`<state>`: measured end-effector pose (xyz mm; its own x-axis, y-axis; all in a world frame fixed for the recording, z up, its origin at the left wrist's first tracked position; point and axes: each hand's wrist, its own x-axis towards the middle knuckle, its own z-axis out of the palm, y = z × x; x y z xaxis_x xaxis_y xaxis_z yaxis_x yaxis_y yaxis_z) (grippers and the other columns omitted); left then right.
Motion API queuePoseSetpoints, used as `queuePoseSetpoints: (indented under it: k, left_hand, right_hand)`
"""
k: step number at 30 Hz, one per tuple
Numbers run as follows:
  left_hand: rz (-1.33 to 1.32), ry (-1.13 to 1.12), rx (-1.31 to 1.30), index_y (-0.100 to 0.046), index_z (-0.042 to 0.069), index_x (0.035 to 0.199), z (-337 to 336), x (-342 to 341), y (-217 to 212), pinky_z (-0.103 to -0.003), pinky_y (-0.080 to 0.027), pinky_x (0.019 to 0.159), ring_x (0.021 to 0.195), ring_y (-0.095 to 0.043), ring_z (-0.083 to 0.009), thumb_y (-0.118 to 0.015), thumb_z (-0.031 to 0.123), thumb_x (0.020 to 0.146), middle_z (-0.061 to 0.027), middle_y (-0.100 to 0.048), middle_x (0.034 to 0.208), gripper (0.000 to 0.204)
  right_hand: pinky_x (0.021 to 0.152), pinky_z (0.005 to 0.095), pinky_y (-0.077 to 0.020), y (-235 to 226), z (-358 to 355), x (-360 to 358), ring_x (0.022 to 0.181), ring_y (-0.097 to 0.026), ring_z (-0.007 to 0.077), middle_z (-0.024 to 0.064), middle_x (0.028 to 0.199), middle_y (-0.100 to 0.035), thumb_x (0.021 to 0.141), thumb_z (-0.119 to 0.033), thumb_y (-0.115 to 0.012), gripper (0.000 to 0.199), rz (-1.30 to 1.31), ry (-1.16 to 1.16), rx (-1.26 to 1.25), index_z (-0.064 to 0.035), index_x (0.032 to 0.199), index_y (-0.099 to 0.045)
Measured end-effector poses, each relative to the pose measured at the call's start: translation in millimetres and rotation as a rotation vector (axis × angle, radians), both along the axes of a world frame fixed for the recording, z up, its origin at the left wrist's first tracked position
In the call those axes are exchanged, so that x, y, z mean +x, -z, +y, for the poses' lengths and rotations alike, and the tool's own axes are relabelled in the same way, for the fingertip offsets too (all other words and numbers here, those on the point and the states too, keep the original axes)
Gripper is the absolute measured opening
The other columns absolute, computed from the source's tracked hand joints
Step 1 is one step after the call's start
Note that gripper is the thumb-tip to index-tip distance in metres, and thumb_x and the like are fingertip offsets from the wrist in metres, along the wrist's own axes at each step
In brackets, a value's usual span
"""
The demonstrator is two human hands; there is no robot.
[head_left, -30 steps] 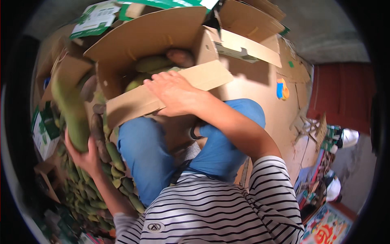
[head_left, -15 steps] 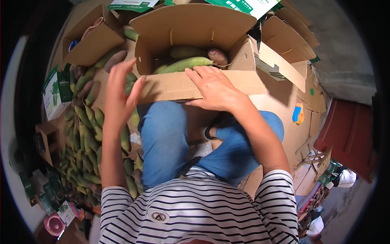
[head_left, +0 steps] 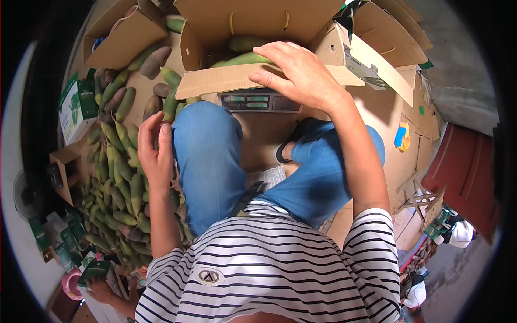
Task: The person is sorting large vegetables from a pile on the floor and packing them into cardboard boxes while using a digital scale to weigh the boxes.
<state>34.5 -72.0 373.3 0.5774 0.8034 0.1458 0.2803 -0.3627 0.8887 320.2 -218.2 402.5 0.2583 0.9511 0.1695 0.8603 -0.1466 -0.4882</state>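
Observation:
An open cardboard box (head_left: 269, 75) stands in front of my knees, its front flap folded outward. Inside lie long green radishes (head_left: 245, 59), partly hidden by my right hand. My right hand (head_left: 304, 72) is over the flap and the box opening, fingers stretched and thumb apart, gripping nothing. Below the flap shows the display panel of a digital scale (head_left: 258, 102). My left hand (head_left: 155, 148) hangs beside my left knee, near the radish pile (head_left: 116, 188); its fingers are bent, apart from the thumb, with nothing visible between them.
Another open carton (head_left: 126, 37) stands at the far left, with more cartons (head_left: 385, 32) at the far right. A green-and-white box (head_left: 78, 110) is left of the pile. A tape dispenser (head_left: 402, 137) lies right of my knee. Another person's hand (head_left: 99, 290) touches a green box at lower left.
My left hand has come away from the box's left side, down toward my left knee. My right hand has risen slightly off the flap. The scale display and another person's hand now show.

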Motion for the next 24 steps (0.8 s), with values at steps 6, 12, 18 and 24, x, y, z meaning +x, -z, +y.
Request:
queuePoseSetpoints:
  k: [6,12,18,24]
  left_hand:
    - [0.055,0.022,0.011,-0.059,-0.001,0.113,5.2,-0.3,6.9,-0.028,-0.047,0.083,0.091,-0.059,-0.0145,-0.059,0.015,0.094,-0.0075,-0.058,0.104,0.025]
    - [0.24,-0.046,-0.01,-0.06,-0.001,0.109,26.8,-30.1,56.0,-0.029,-0.048,0.079,0.088,-0.06,-0.0163,-0.06,0.018,0.093,-0.0085,-0.061,0.098,0.025]
    - [0.744,0.089,0.02,-0.06,0.001,0.107,29.5,-105.6,156.0,-0.042,-0.05,0.076,0.084,-0.064,-0.0321,-0.065,0.028,0.084,-0.0199,-0.063,0.102,0.035]
    - [1.231,0.19,-0.128,-0.059,0.002,0.108,-9.4,-178.2,215.7,-0.047,-0.05,0.08,0.093,-0.062,-0.0361,-0.066,0.032,0.082,-0.0213,-0.061,0.106,0.041]
  right_hand:
    - [0.091,0.0412,-0.0451,0.6,-4.6,1.1,0.104,-0.057,0.0342,0.0181,0.11,-0.062,0.087,-0.047,-0.058,0.054,0.001,0.013,-0.091,-0.0015,0.117,-0.06]
    - [0.092,0.0416,-0.0446,-0.5,-2.6,-4.6,0.104,-0.057,0.0353,0.0188,0.11,-0.061,0.082,-0.05,-0.062,0.059,-0.026,-0.035,-0.187,-0.0017,0.116,-0.059]
    - [0.091,0.0417,-0.0451,3.2,-5.0,-0.2,0.103,-0.057,0.0331,0.0149,0.109,-0.061,0.072,-0.017,-0.065,0.044,-0.119,-0.075,-0.178,-0.0027,0.113,-0.06]
    - [0.088,0.0397,-0.0462,-4.0,3.6,-14.6,0.1,-0.058,0.0325,0.0117,0.108,-0.061,0.067,0.002,-0.058,0.048,-0.135,-0.029,-0.225,-0.0073,0.114,-0.06]
